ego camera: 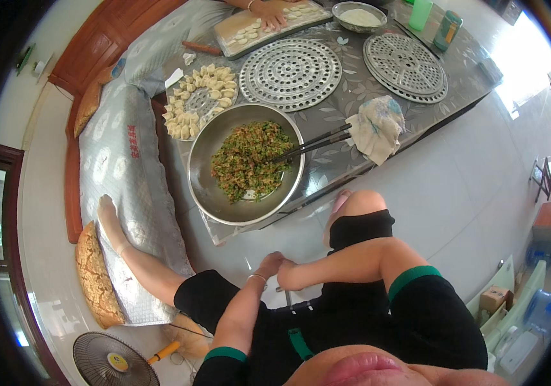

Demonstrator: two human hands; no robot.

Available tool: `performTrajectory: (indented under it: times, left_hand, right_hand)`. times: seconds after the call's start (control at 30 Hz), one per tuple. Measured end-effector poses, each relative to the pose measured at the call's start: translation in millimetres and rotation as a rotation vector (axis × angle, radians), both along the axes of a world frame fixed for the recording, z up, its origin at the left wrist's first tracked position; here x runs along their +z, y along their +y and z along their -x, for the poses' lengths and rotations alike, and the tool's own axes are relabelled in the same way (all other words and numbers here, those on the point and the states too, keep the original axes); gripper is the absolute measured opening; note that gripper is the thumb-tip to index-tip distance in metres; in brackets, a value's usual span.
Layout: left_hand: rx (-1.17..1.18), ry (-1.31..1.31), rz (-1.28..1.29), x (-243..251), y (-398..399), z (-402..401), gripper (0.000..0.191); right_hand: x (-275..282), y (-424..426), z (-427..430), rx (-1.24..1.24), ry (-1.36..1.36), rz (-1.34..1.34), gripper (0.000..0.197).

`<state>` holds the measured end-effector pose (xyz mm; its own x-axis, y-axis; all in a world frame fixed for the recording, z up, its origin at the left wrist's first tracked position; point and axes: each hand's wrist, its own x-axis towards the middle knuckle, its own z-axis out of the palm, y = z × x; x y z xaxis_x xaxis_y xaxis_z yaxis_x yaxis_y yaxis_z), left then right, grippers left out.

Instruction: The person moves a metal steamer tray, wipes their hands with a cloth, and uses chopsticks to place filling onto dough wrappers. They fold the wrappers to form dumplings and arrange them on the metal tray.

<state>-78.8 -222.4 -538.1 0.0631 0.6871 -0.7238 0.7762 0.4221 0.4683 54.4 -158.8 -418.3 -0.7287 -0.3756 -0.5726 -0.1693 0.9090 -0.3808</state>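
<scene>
My left hand (271, 264) and my right hand (287, 275) meet low in front of my body, below the table edge; their fingers are partly hidden, and whether anything lies between them does not show. Beyond them a steel bowl (199, 181) of chopped green and brown filling (249, 159) stands at the table corner, with dark chopsticks (321, 142) resting in it. A crumpled cloth (377, 126) lies by the chopstick ends. Folded dumplings (183, 124) ring a perforated tray behind the bowl. A bare perforated metal tray (290, 73) lies beside them.
Another person's hand (271, 18) touches dough pieces on a floured board (237, 36). More perforated trays (405, 65), a bowl of flour (360, 18), a green cup (420, 14) and a bottle (447, 30) stand farther right. A covered bench (135, 193) and a fan (114, 362) are at left.
</scene>
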Motion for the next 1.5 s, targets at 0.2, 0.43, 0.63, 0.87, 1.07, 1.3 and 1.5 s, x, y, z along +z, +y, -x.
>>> performTrajectory:
  times: [0.2,0.43,0.63,0.87,1.07,1.3,1.5]
  left_hand:
    - [-0.083,-0.228,-0.074,-13.2,-46.5,-64.4,0.031]
    - [-0.311,-0.194,0.163,-2.1,-74.4,-48.1,0.033]
    - [0.203,0.0,-0.139,53.3,-59.2,56.8,0.032]
    - [0.229,0.313,-0.257,177.5,-35.3,165.0,0.033]
    - [0.783,-0.214,-0.192,186.5,-47.8,225.6,0.028]
    - [0.771,-0.188,-0.334,135.1,-57.9,251.2,0.027]
    - [0.619,-0.105,-0.391,137.6,-59.3,234.9,0.03]
  right_hand:
    - [-4.6,-8.1,1.2,-0.075,-0.119,-0.063,0.019]
    - [-1.9,11.2,1.0,-0.032,-0.051,-0.082,0.02]
    - [-7.4,39.3,10.6,-0.157,0.023,-0.099,0.019]
    - [42.8,88.4,-24.1,-0.596,0.163,0.131,0.026]
    - [101.9,160.9,-110.0,-1.174,0.267,0.705,0.028]
    - [99.2,227.6,-163.5,-1.627,0.627,0.527,0.024]
    - [89.4,207.4,-133.2,-1.865,0.753,0.052,0.034]
